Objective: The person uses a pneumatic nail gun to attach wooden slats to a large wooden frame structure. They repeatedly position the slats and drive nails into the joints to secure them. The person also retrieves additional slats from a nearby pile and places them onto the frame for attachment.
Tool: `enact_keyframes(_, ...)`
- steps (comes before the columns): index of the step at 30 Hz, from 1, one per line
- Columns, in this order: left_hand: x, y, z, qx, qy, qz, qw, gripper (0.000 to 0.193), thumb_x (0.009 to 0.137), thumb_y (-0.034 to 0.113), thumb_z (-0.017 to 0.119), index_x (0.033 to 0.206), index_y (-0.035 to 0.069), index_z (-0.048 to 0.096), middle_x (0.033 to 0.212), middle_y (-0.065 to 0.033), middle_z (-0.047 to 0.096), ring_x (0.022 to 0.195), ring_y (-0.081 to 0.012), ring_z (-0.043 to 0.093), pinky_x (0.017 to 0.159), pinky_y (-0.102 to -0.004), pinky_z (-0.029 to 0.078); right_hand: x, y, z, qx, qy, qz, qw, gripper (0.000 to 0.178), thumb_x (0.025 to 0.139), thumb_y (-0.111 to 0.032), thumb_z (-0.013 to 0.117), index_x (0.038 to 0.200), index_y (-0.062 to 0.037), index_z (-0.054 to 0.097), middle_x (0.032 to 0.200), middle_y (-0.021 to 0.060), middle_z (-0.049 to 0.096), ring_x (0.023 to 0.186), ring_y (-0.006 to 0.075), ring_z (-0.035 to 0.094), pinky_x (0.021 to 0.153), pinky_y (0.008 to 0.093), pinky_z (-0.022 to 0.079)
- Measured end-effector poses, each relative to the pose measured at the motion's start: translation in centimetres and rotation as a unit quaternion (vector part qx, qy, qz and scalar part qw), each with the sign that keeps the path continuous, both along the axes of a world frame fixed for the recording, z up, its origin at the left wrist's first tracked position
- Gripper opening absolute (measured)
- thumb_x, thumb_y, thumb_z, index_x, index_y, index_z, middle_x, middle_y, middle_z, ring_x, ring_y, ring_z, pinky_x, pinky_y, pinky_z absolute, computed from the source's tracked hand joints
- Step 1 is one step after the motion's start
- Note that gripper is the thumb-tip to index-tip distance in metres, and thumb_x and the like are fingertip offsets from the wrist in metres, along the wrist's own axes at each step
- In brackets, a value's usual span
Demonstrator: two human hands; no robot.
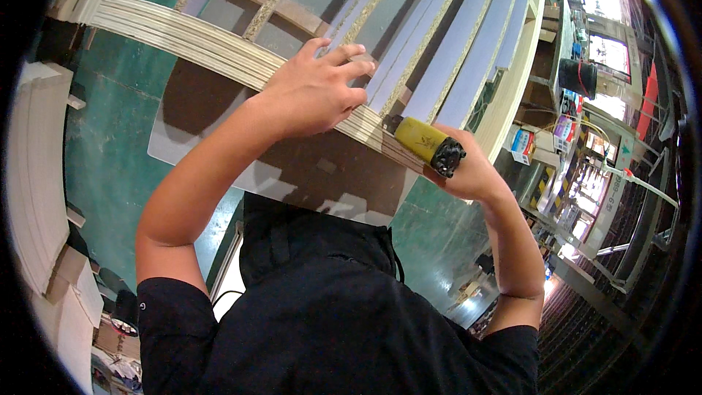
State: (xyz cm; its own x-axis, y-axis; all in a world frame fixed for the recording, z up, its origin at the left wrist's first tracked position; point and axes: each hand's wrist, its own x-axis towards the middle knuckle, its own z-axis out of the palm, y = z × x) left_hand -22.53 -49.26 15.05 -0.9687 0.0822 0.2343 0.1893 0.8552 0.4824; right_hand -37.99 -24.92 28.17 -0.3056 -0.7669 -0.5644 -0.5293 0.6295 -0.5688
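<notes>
A wooden frame (pixel 219 40) with a layered pale edge spans the upper part of the head view, with several speckled strips (pixel 373 11) and lilac-grey panels between them. My left hand (pixel 314 88) lies over its near edge, fingers spread and slightly bent, holding nothing. To the right, my right hand (pixel 468 164) is closed round a yellow nail gun (pixel 420 139) with a black end cap. The tool's nose lies at the frame's near edge, by the end of a speckled strip. The tool's body hides part of my right fingers.
A brown board with a pale border (pixel 322 168) lies below the frame's near edge, above a green floor (pixel 110 124). Stacked pale boards (pixel 36 175) stand at the left. Shelving with a black bucket (pixel 578 78) and small boxes (pixel 522 143) is at the right.
</notes>
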Motion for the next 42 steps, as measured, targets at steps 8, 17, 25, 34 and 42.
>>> enact_keyframes(8, -0.1, 0.0, -0.3, 0.003, 0.012, -0.002, 1.000, 0.010, 0.092, 0.024, 0.072, 0.100, 0.019, 0.075, 0.147, -0.0054, 0.062, 0.148, -0.0277, 0.046, 0.116, -0.0529, 0.040, 0.2, -0.3, 0.3, -0.005, -0.007, -0.020, 1.000, 0.039, 0.073, -0.006, 0.078, 0.110, -0.0017, 0.068, 0.097, 0.0189, 0.071, 0.093, 0.0380, 0.071, 0.083, 0.0403, 0.055)
enact_keyframes(17, -0.1, -0.1, -0.4, 0.010, 0.027, -0.005, 1.000, 0.009, 0.090, 0.025, 0.074, 0.094, 0.017, 0.074, 0.145, -0.0062, 0.063, 0.146, -0.0285, 0.048, 0.113, -0.0514, 0.043, 0.4, -0.2, 0.3, -0.003, -0.008, -0.024, 1.000, 0.039, 0.076, -0.007, 0.078, 0.113, -0.0015, 0.067, 0.098, 0.0169, 0.070, 0.093, 0.0325, 0.067, 0.086, 0.0388, 0.054)
enact_keyframes(25, -0.1, -0.2, -0.6, 0.031, 0.037, -0.005, 0.999, 0.010, 0.087, 0.023, 0.076, 0.093, 0.015, 0.072, 0.145, -0.0071, 0.063, 0.145, -0.0299, 0.050, 0.113, -0.0509, 0.045, 0.4, -0.2, -0.1, 0.019, 0.016, 0.006, 1.000, 0.029, 0.074, -0.009, 0.076, 0.100, -0.0021, 0.063, 0.088, 0.0185, 0.064, 0.087, 0.0424, 0.063, 0.078, 0.0435, 0.052)
enact_keyframes(34, -0.8, -7.1, -1.0, 0.068, 0.108, 0.019, 0.992, 0.035, 0.086, -0.004, 0.067, 0.119, 0.009, 0.072, 0.137, -0.0131, 0.069, 0.130, -0.0342, 0.063, 0.110, -0.0478, 0.051, 1.6, -3.5, 3.1, 0.025, 0.013, -0.069, 0.997, 0.050, 0.079, -0.003, 0.077, 0.127, 0.0016, 0.065, 0.109, 0.0114, 0.073, 0.104, 0.0203, 0.066, 0.097, 0.0347, 0.051)
enact_keyframes(42, 0.5, -7.2, -1.6, 0.015, 0.090, -0.007, 0.996, 0.043, 0.082, 0.007, 0.074, 0.123, 0.022, 0.074, 0.125, -0.0048, 0.074, 0.120, -0.0231, 0.068, 0.115, -0.0463, 0.044, 3.6, -10.3, 0.4, -0.008, -0.010, 0.000, 1.000, 0.038, 0.074, -0.007, 0.076, 0.110, -0.0008, 0.068, 0.098, 0.0193, 0.071, 0.095, 0.0394, 0.069, 0.085, 0.0415, 0.054)
